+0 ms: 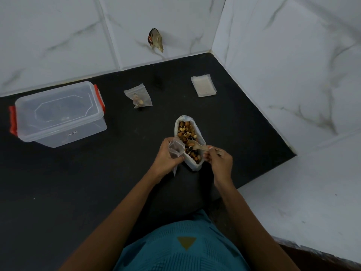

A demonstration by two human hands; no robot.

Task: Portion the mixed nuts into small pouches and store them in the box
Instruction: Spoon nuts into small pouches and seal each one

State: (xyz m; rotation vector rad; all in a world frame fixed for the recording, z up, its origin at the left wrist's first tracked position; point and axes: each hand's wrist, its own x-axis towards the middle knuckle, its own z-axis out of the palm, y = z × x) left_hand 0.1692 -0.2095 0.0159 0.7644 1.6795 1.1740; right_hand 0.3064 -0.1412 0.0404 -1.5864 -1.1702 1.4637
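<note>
Matte black counter (78, 182), crinkled nut bag (190, 141), clear box (58, 114)

Clear box (58, 116), red clips (12, 120), black counter (78, 182).

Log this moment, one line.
left hand: small clear pouch | right hand: pale spoon in white bag of mixed nuts | filled pouch on black counter | clear red-clipped box lidded
</note>
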